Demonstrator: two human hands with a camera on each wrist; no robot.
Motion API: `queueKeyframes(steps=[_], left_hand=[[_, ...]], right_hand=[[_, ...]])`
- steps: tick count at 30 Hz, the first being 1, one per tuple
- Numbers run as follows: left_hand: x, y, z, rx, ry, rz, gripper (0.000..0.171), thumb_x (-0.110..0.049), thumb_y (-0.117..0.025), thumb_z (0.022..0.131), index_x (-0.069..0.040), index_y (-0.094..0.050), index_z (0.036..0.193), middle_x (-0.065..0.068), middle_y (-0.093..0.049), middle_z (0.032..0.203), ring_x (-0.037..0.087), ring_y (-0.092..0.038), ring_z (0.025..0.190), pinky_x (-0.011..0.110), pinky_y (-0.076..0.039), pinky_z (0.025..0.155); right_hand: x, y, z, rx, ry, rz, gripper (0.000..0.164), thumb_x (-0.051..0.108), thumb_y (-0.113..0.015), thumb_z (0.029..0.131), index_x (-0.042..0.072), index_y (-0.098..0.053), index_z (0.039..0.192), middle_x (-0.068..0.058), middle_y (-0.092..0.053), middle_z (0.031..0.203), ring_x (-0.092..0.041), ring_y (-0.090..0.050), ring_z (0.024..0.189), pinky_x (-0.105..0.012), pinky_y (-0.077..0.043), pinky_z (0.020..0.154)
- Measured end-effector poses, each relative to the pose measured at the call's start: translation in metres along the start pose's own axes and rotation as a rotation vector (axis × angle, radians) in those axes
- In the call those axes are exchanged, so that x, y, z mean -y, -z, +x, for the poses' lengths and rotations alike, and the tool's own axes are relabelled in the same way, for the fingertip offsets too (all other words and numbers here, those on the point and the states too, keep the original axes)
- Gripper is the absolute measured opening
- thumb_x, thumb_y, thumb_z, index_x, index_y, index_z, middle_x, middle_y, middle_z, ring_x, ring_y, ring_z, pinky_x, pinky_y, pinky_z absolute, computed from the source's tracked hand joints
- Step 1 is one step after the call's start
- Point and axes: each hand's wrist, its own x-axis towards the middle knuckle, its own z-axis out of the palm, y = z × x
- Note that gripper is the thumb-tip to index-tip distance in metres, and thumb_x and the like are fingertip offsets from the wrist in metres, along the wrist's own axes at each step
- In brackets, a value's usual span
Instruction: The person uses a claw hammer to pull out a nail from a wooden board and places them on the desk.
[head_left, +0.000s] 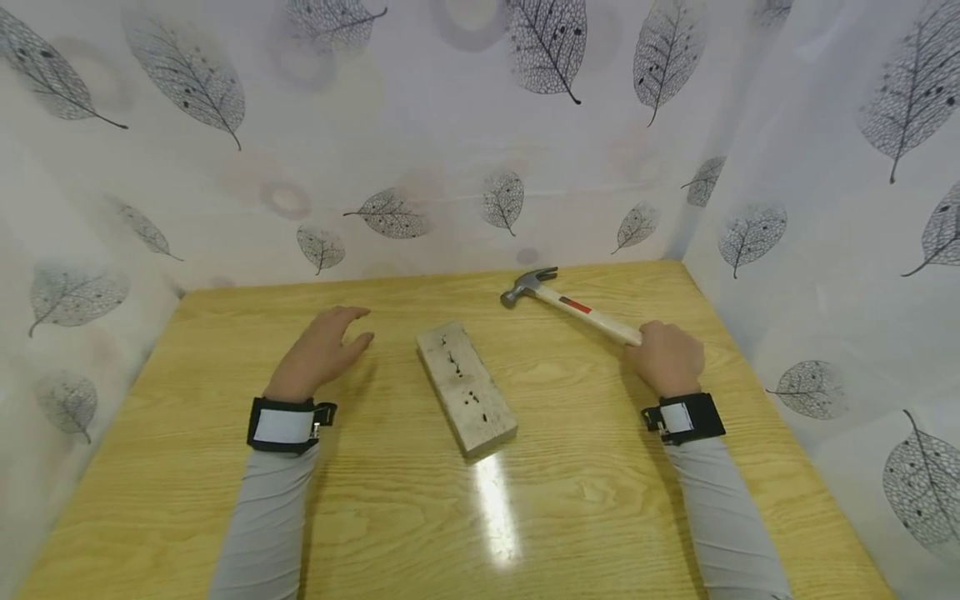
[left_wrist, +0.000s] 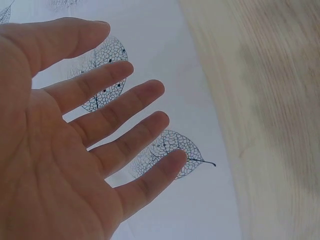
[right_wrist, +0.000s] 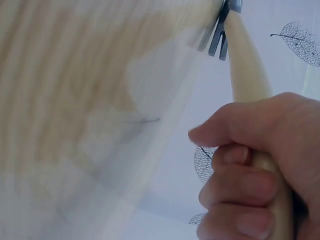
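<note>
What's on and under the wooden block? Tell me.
Dark spots, too small to identify, line the top of the wooden block. It rests on the wood-grain tabletop; what's directly beneath is hidden.

One yellow wood-grained bench, its top bearing a white streak of reflected light. White patterned sheeting, upright along the bench's far, left and right sides. Printed thereon: dark grey skeleton leaves, net-veined, stalked, variously angled; among them, faint greyish rings.
</note>
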Motion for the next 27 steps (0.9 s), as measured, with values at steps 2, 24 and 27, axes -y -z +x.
queueKeyframes(steps=[2, 24, 27], left_hand=[[-0.002, 0.0, 0.0, -0.001, -0.001, 0.004, 0.055, -0.028, -0.053, 0.106, 0.0, -0.042, 0.152, 0.026, -0.039, 0.156, 0.047, -0.03, 0.147, 0.062, -0.025, 0.119], [-0.083, -0.023, 0.001, -0.458, -0.52, 0.139, 0.067, -0.025, -0.08, 0.087, -0.004, -0.053, 0.145, 0.019, -0.051, 0.145, 0.039, -0.043, 0.139, 0.055, -0.035, 0.115], [-0.089, -0.032, 0.005, -0.448, -0.543, 0.188, 0.069, -0.028, -0.08, 0.087, -0.006, -0.052, 0.146, 0.019, -0.051, 0.146, 0.037, -0.043, 0.139, 0.053, -0.035, 0.116]], right_hand=[[-0.001, 0.001, -0.001, -0.034, -0.007, -0.014, 0.027, 0.032, -0.069, 0.086, 0.008, -0.065, 0.076, -0.009, -0.056, 0.059, -0.027, -0.053, 0.051, -0.04, -0.037, 0.04], [0.124, 0.061, -0.031, -0.258, 0.26, 0.008, 0.019, 0.009, -0.068, 0.076, 0.014, -0.058, 0.062, 0.001, -0.042, 0.05, -0.019, -0.036, 0.044, -0.033, -0.028, 0.037], [0.147, 0.064, -0.035, -0.234, 0.292, 0.003, 0.021, 0.009, -0.07, 0.075, 0.016, -0.055, 0.06, 0.001, -0.044, 0.051, -0.02, -0.04, 0.045, -0.035, -0.03, 0.038]])
